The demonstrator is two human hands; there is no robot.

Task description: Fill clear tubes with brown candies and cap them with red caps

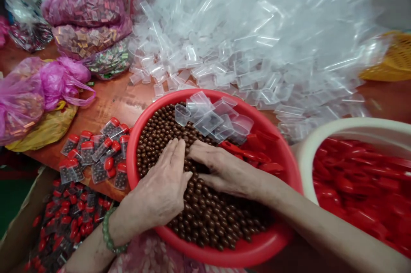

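Left hand (165, 181): flat on brown balls (212, 217), fingers straight, released.
Right hand (226, 166): fingers bent among balls; grip cannot be told.
Basin (131, 157): red; holds balls, clear cases (208, 121), red parts (253, 155).
White tub (307, 166): beside basin, more red parts.
Bench (118, 97): filled red-capped cases (87, 153) near basin; clear pile (250, 42) behind.

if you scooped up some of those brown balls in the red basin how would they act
The brown balls would probably roll and spill between fingers, being small, round and loose. Their glossy surfaces suggest they may feel slippery too.
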